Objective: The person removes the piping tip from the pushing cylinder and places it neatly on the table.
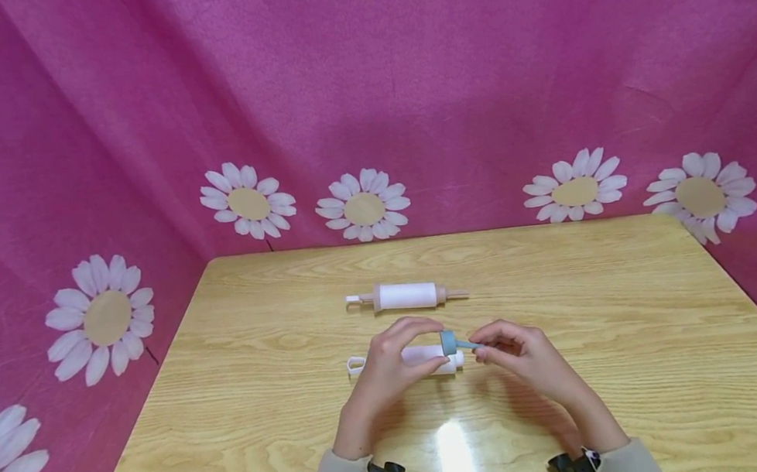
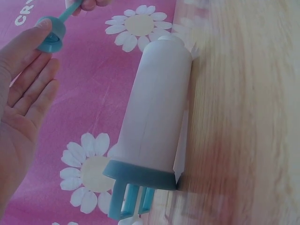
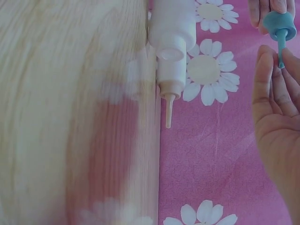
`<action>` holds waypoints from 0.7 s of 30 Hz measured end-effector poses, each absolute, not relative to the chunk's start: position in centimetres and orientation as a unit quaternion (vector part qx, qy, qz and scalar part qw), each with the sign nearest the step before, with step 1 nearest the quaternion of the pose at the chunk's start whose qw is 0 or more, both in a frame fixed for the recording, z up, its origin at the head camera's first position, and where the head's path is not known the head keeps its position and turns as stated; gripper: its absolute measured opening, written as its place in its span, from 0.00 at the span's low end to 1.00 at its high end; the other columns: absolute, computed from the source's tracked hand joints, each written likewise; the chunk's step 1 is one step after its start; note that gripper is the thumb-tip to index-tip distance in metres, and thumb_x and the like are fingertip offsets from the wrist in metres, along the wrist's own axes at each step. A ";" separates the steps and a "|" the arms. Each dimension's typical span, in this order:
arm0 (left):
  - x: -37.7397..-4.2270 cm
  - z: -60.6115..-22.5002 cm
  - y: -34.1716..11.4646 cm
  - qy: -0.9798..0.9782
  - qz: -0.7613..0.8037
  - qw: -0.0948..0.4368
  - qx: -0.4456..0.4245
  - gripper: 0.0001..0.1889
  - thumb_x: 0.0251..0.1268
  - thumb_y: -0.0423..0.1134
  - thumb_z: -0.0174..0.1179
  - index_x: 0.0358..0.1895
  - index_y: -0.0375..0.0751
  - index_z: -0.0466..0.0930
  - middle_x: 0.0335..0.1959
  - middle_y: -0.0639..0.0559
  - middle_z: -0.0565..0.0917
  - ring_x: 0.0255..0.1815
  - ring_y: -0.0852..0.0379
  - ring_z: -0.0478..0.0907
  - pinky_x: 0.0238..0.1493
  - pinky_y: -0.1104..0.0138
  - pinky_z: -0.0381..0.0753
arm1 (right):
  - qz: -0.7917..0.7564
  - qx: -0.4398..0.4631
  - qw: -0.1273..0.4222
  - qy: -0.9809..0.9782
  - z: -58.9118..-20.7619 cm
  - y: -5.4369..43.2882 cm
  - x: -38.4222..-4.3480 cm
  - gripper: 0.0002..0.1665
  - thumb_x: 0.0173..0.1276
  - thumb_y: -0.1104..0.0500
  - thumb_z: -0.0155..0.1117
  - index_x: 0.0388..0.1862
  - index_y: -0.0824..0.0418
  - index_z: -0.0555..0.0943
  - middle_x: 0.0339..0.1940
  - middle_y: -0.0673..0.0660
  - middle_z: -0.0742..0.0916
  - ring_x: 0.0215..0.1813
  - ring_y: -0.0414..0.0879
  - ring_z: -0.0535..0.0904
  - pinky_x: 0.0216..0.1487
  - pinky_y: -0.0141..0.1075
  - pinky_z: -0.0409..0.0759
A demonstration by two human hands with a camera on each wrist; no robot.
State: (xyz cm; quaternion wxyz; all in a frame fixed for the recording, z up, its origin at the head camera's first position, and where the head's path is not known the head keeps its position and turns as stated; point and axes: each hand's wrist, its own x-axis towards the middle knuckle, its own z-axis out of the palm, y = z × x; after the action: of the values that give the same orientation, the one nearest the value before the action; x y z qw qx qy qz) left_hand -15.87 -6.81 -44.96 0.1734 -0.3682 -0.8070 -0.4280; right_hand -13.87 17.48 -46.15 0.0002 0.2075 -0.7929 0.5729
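Observation:
Above the table, my left hand [image 1: 387, 361] pinches the wide, cup-shaped end of a teal nozzle cap [image 1: 448, 342] between thumb and fingers. The cap's thin spout points right, and my right hand [image 1: 531, 357] pinches its tip between thumb and fingertips. In the left wrist view the cap's wide end [image 2: 52, 38] shows its hollow underside. Below the hands lies a white tube [image 2: 157, 103] with a teal collar [image 2: 140, 174] and a loop handle at one end and a bare neck at the other. My left hand partly hides this tube in the head view.
Farther back on the wooden table [image 1: 268, 435] lies a similar white tube [image 1: 408, 296] with beige ends and a thin beige spout [image 3: 169, 112] pointing right. A pink cloth [image 1: 404, 93] with daisies hangs along the table's back and left edges.

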 end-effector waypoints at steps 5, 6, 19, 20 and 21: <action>-15.8 -45.0 -6.9 -0.812 -0.430 0.155 -0.363 0.20 0.53 0.37 0.73 0.50 0.40 0.83 0.49 0.50 0.86 0.53 0.56 0.83 0.58 0.68 0.80 | 0.571 0.207 0.015 -0.794 -46.1 17.5 -13.8 0.08 0.70 0.63 0.62 0.46 0.63 0.82 0.40 0.64 0.86 0.37 0.36 0.83 0.39 0.35 0.85; -15.8 -45.0 -6.9 -0.812 -0.429 0.155 -0.364 0.20 0.52 0.37 0.74 0.50 0.40 0.83 0.49 0.50 0.86 0.53 0.56 0.83 0.58 0.68 0.80 | 0.570 0.204 0.018 -0.796 -46.1 17.5 -13.8 0.08 0.70 0.63 0.62 0.45 0.63 0.82 0.40 0.63 0.86 0.37 0.36 0.83 0.38 0.35 0.85; -15.9 -45.1 -6.9 -0.809 -0.424 0.155 -0.378 0.20 0.51 0.38 0.74 0.49 0.42 0.84 0.47 0.51 0.87 0.52 0.57 0.83 0.56 0.70 0.81 | 0.573 0.191 0.034 -0.796 -45.9 17.2 -13.9 0.07 0.70 0.63 0.62 0.44 0.64 0.82 0.37 0.62 0.87 0.35 0.35 0.83 0.37 0.35 0.85; -15.9 -45.1 -6.9 -0.810 -0.424 0.152 -0.376 0.19 0.51 0.39 0.74 0.49 0.43 0.84 0.47 0.51 0.87 0.52 0.57 0.83 0.56 0.70 0.81 | 0.574 0.194 0.034 -0.795 -45.9 17.2 -14.0 0.07 0.70 0.63 0.62 0.44 0.64 0.82 0.37 0.63 0.87 0.35 0.35 0.83 0.37 0.35 0.85; -15.9 -45.1 -6.9 -0.810 -0.424 0.149 -0.376 0.19 0.51 0.39 0.74 0.49 0.43 0.84 0.47 0.51 0.87 0.52 0.57 0.83 0.56 0.70 0.81 | 0.576 0.197 0.034 -0.792 -45.9 17.1 -14.0 0.07 0.70 0.64 0.62 0.44 0.65 0.82 0.37 0.64 0.87 0.35 0.35 0.83 0.37 0.35 0.85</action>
State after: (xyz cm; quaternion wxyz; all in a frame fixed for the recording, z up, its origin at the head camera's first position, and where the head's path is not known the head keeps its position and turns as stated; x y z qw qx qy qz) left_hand -15.94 -6.85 -45.09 0.1489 -0.3757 -0.8103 -0.4244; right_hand -13.97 17.14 -45.91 0.0341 0.1974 -0.7923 0.5763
